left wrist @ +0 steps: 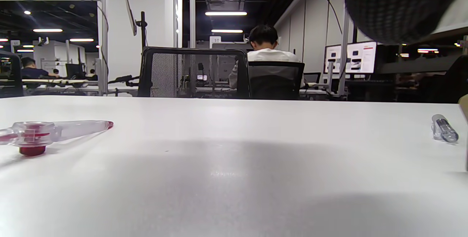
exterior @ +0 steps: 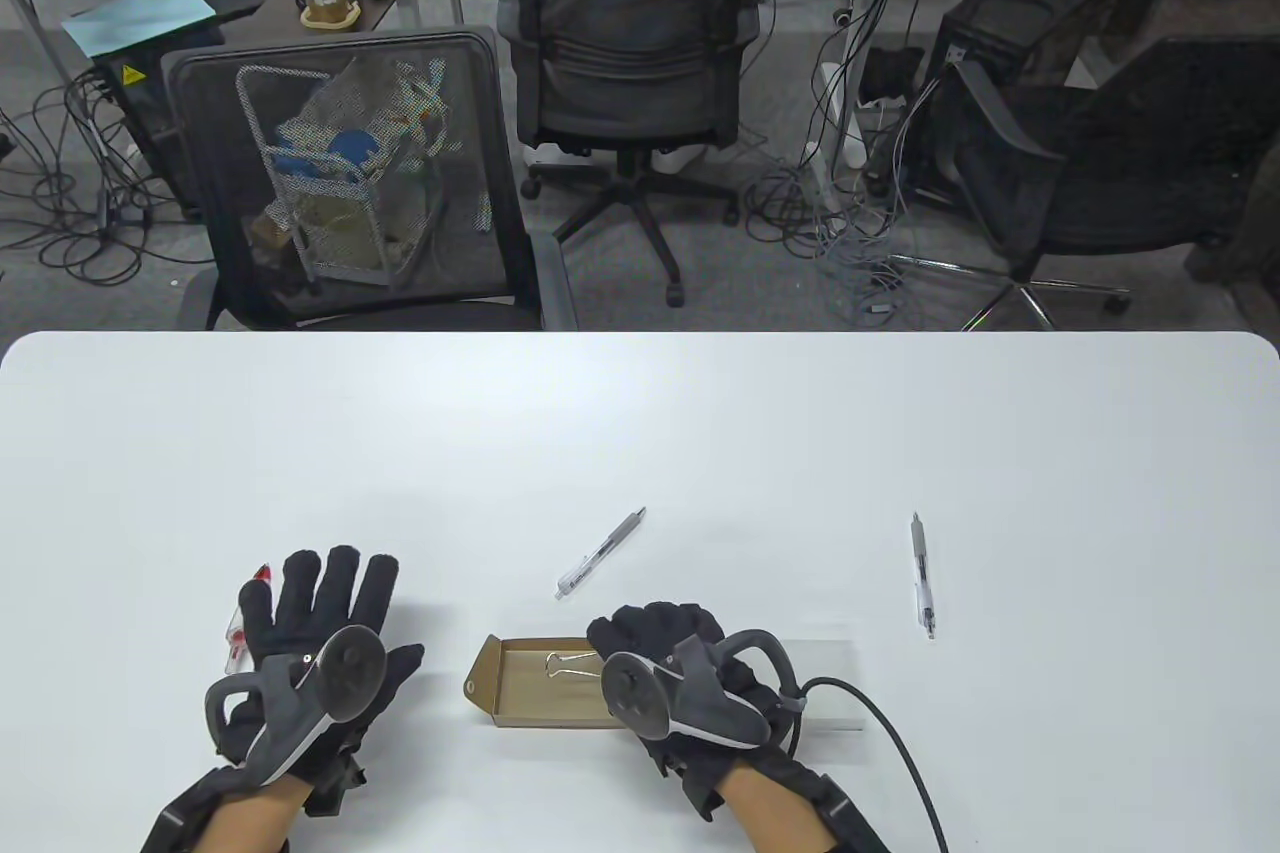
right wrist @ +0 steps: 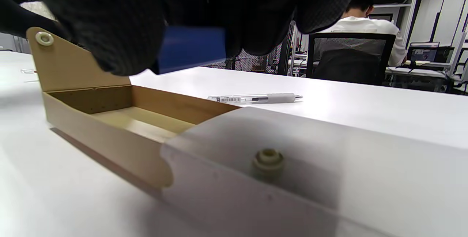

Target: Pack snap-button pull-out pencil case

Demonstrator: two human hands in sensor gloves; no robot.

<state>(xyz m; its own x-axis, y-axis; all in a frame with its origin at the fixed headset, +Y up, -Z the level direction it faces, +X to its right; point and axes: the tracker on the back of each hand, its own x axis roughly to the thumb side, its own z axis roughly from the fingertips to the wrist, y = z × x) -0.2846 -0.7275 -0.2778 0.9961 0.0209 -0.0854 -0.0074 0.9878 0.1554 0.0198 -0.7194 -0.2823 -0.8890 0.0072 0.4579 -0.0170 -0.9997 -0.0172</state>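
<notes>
The pencil case lies near the front edge, its tan drawer (exterior: 530, 693) pulled out to the left of the translucent white sleeve (exterior: 830, 683). A black binder clip (exterior: 565, 663) lies in the drawer. My right hand (exterior: 645, 628) hovers over the drawer's right part with curled fingers. In the right wrist view its fingers (right wrist: 120, 28) hold a blue flat object (right wrist: 192, 48) above the drawer (right wrist: 95, 134), beside the sleeve (right wrist: 310, 178) with its snap stud (right wrist: 268, 160). My left hand (exterior: 320, 593) rests flat and empty with fingers spread, next to a red-and-clear correction tape (exterior: 243, 618).
A clear pen (exterior: 603, 553) lies just behind the drawer; it also shows in the right wrist view (right wrist: 256, 98). A second pen (exterior: 922, 573) lies to the right. The correction tape (left wrist: 36, 136) shows in the left wrist view. Office chairs stand beyond the table's far edge.
</notes>
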